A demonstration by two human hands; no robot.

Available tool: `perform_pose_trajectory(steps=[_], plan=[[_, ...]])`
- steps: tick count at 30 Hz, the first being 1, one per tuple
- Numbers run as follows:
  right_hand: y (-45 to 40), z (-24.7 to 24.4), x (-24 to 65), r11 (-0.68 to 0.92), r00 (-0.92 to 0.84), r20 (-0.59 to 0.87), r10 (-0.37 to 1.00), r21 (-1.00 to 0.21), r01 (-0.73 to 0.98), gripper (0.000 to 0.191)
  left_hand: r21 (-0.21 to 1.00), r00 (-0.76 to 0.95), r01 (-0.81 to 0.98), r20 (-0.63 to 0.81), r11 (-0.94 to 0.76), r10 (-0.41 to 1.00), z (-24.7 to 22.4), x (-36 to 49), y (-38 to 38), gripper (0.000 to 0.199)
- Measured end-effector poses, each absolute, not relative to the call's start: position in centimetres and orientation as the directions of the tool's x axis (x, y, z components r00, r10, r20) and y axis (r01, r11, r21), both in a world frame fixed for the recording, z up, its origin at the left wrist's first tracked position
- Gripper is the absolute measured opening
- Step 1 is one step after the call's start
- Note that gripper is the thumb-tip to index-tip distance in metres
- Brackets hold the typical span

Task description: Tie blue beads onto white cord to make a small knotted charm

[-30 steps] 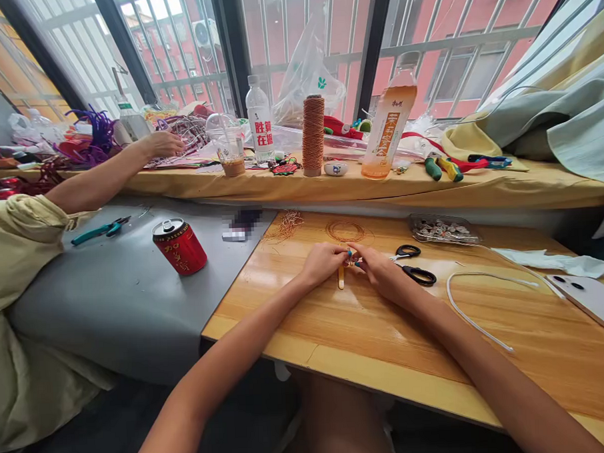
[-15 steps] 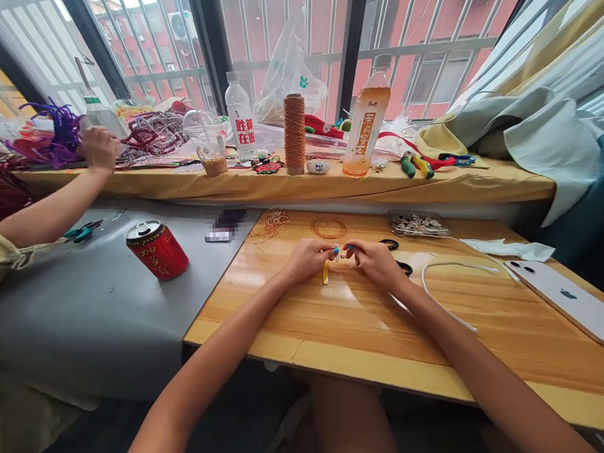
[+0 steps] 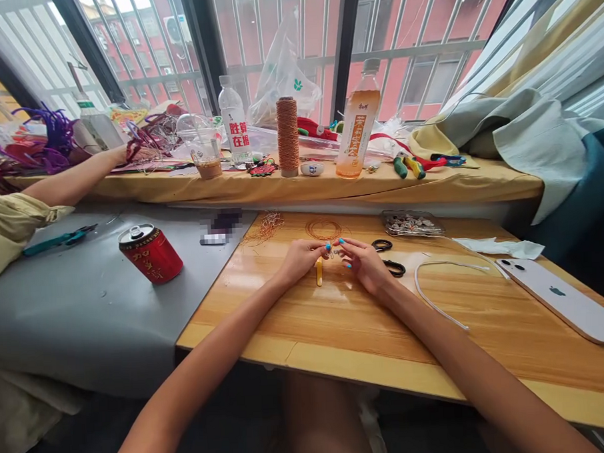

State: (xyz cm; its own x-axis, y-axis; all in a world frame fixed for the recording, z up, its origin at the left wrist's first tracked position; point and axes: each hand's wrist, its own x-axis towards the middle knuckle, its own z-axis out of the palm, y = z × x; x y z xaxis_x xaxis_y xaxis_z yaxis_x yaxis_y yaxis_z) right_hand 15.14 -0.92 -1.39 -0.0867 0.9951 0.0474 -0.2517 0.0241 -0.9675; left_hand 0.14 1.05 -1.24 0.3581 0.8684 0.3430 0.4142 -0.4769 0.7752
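My left hand (image 3: 302,261) is closed in a pinch over the wooden table, thumb and forefinger on a small silvery looped piece (image 3: 334,253). Just to its right, my right hand (image 3: 364,262) brings its thumb and forefinger together close to the same piece, the other fingers loosely curled. What lies between those right fingertips is too small to make out. Below the left fingertips lies a flat yellow strip (image 3: 319,272). Black scissors handles (image 3: 394,268) show beside my right hand, their blades hidden. A coil of orange-brown thread (image 3: 323,230) rests beyond both hands.
Loose thread (image 3: 269,226), a tray of small pieces (image 3: 412,223), white cord (image 3: 438,312) and a phone (image 3: 565,298) lie on the table (image 3: 287,334). Left stands a tilted red can (image 3: 152,254). The sill holds a thread spool (image 3: 287,137) and bottles. Another person's arm (image 3: 84,174) reaches there.
My right hand has turned and its lower fingers have loosened, while my left keeps its pinch. The other person's hand has moved right along the sill. The view has shifted slightly.
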Motion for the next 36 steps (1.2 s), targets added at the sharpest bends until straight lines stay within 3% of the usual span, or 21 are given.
perform_pose_trajectory(steps=[5,10,16,21,30,36], plan=[[-0.9,-1.9,14.8,-0.034,-0.129,0.015,0.992,-0.929,-0.370,0.014,0.815,0.334,0.407,0.287,-0.412,0.898,-1.4,0.4,1.0,0.026],[-0.7,-2.2,13.9,0.003,-0.027,0.014,1.000,-0.922,-0.387,0.009,0.855,0.304,0.410,0.201,-0.319,0.931,-1.9,1.1,0.9,0.026],[-0.6,-2.6,12.9,0.028,0.101,-0.020,0.995,-0.889,-0.457,0.005,0.750,0.150,0.572,0.302,-0.332,0.941,-3.0,2.3,1.3,0.019],[-0.2,-3.2,12.9,0.049,0.158,-0.008,0.987,-0.932,-0.358,0.007,0.688,0.092,0.657,0.335,-0.310,0.938,-3.3,2.7,1.3,0.009],[0.0,-2.7,13.9,-0.059,0.055,-0.079,0.995,-0.951,-0.302,0.008,0.676,0.129,0.612,0.427,-0.411,0.895,-2.7,2.5,1.0,0.009],[-0.3,-2.1,14.1,-0.095,-0.009,-0.097,0.995,-0.941,-0.326,0.018,0.843,0.204,0.389,0.314,-0.371,0.927,-2.6,2.1,1.9,0.016]])
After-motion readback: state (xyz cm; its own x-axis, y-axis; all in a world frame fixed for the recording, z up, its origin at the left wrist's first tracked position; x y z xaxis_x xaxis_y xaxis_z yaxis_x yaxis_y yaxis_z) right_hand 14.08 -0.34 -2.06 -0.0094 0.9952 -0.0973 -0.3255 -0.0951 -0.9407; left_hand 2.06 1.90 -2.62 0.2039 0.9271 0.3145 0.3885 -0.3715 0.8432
